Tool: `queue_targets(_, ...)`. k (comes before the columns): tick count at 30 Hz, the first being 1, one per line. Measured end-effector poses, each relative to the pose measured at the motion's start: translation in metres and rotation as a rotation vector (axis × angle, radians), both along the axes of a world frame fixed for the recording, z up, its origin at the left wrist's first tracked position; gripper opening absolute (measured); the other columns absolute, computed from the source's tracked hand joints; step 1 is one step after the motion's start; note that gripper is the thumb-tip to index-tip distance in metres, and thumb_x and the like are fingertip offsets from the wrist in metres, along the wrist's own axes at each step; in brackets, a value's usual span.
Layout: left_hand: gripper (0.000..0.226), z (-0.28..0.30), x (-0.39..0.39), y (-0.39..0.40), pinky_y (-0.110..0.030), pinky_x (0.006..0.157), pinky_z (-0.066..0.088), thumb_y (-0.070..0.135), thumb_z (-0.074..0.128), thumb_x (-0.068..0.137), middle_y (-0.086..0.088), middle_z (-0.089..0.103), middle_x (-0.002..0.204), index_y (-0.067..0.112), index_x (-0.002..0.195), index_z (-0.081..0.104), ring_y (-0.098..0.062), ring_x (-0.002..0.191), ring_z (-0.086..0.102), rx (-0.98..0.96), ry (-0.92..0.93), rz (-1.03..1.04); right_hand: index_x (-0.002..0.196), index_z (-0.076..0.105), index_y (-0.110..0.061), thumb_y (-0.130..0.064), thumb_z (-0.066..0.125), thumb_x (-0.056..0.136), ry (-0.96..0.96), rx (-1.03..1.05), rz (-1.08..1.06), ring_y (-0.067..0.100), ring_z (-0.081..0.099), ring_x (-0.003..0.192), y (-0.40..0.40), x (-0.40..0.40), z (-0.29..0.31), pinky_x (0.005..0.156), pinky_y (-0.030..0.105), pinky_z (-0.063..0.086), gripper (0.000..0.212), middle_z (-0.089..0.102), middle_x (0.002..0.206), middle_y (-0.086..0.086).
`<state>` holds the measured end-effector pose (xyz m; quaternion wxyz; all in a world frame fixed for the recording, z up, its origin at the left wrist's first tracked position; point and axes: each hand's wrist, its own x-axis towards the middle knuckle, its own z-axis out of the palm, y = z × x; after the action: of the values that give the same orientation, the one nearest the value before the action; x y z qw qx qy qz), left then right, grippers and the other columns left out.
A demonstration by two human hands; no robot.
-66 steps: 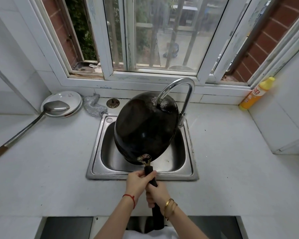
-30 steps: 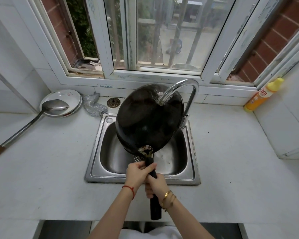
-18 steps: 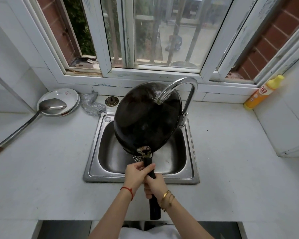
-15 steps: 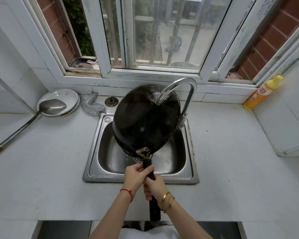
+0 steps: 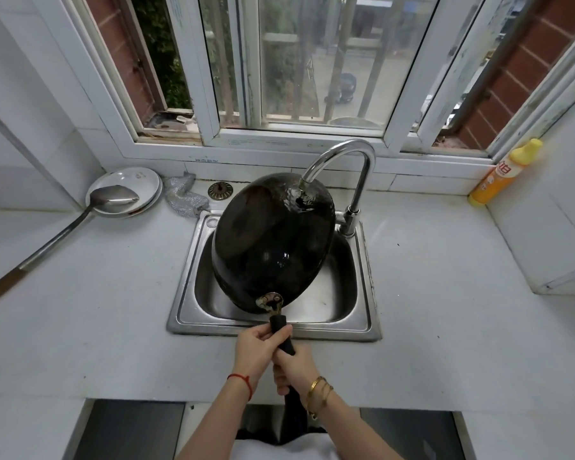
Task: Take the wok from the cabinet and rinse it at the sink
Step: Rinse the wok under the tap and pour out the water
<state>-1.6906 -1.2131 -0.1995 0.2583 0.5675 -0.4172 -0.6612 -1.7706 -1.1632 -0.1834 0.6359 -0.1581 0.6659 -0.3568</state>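
Wok now flipped more, dark underside up, vs 0.5 s ago when it tilted with the inside partly facing the camera. It hangs over the sink, far rim right under the faucet spout, water hitting the shell. Both hands wrap the black handle at the bench front edge: left hand nearer the wok, right hand just behind it. Ladle on a white plate at back left of the bench, yellow bottle at back right.
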Motion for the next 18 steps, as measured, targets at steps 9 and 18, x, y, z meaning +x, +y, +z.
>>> queue_targets(9, 0.023, -0.002, 0.001, 0.017, -0.019, 0.066, 0.053, 0.02, 0.077, 0.077, -0.008, 0.076, 0.08, 0.002, 0.091, 0.075, -0.017, 0.081, 0.071, 0.006, -0.023, -0.018, 0.06, 0.04, -0.016, -0.015, 0.05, 0.092, -0.025, 0.016, -0.004, 0.011, 0.031, 0.036, 0.02, 0.001, -0.001, 0.04, 0.018, 0.029, 0.033, 0.034, 0.044, -0.003)
queue_targets(18, 0.027, 0.002, -0.004, 0.015, -0.024, 0.072, 0.053, 0.023, 0.079, 0.075, -0.008, 0.077, 0.083, 0.004, 0.093, 0.076, -0.019, 0.085, 0.072, -0.005, -0.032, -0.037, 0.064, 0.042, -0.015, -0.015, 0.05, 0.092, -0.015, 0.016, -0.037, 0.011, 0.033, 0.037, 0.02, -0.002, 0.005, 0.042, 0.02, 0.031, 0.029, 0.035, 0.048, 0.0)
